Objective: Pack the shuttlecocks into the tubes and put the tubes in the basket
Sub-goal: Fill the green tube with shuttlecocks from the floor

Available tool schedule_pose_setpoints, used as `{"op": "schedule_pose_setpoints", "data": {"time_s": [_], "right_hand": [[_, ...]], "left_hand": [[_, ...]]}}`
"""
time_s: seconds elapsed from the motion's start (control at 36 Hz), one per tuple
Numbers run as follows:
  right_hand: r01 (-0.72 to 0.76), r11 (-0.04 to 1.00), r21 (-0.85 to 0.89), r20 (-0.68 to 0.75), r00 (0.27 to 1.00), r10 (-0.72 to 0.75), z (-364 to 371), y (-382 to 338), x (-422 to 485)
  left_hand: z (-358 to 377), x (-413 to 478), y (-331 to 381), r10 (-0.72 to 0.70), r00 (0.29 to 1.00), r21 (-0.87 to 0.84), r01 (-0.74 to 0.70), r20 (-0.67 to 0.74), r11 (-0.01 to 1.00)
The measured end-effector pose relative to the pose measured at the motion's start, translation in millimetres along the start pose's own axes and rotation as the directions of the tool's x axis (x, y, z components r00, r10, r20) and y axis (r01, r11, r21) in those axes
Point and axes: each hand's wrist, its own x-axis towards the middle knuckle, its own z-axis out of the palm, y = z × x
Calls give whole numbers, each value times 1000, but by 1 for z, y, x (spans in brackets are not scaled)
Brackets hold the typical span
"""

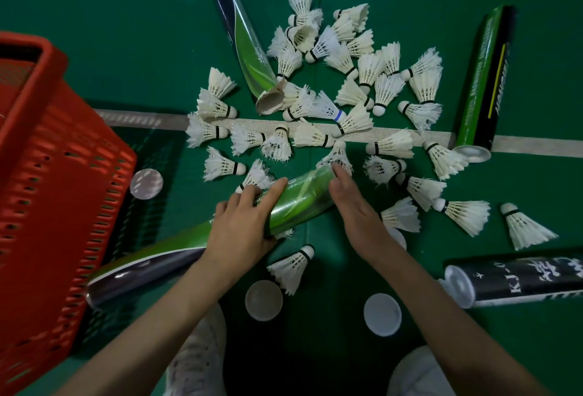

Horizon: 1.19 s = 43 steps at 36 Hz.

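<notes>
Down on the green court floor (126, 48), a person crouches over a scatter of shuttlecocks (331, 86) w/ several tubes lying among them. Left hand (243, 225) wraps the green-and-black tube (296, 203) about mid-length, fingers (271, 190) curled over the top, pinning it at a low angle so its open mouth faces the pile. Right hand (350, 206) sits at that mouth, fingers loosely extended, tips touching a shuttlecock (337, 154) right at the rim; prob. guiding it in, tho I can't tell if it's pinched or just nudged.

Red basket (53, 174) stands just left of the tube's far end, close enough to drop tubes in w/o getting up; no tube visible inside from here. Other tubes lie around: one open at top centre (249, 48), a green-black one at right (482, 80), a black one w/ white print near right (517, 282). Loose caps (263, 300) wait by the knees, handy for closing. Judging by the pile, packing's barely begun.
</notes>
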Motion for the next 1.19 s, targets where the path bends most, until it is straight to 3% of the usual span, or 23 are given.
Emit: {"op": "schedule_pose_setpoints", "data": {"time_s": [0.08,0.22,0.31,0.44,0.58,0.86,1.06,1.19], "right_hand": [[0,1000,2,-23,1000,0,-4,1,15],[-121,983,137,-259,954,153,-22,10,48],[-218,958,184,-225,940,257,-30,18,63],[-272,928,254,-123,943,310,-26,21,81],[-277,870,408,-215,897,387,-22,17,91],[-39,999,37,-512,857,53,-27,9,69],[-7,995,-95,-353,935,-27,-30,5,53],[18,997,-74,-284,958,-38,-25,6,41]], "left_hand": [[1,5,-3,-40,999,-7,40,34,999],[5,15,-10,-108,992,32,106,60,994],[6,19,-16,-121,989,34,119,81,992],[7,19,-21,-129,986,38,126,109,991],[8,22,-26,-175,976,28,173,130,985],[6,21,-23,-134,984,41,130,121,991],[3,12,-16,-72,992,-8,73,106,997],[-1,6,-12,-41,994,-60,48,106,997]]}}
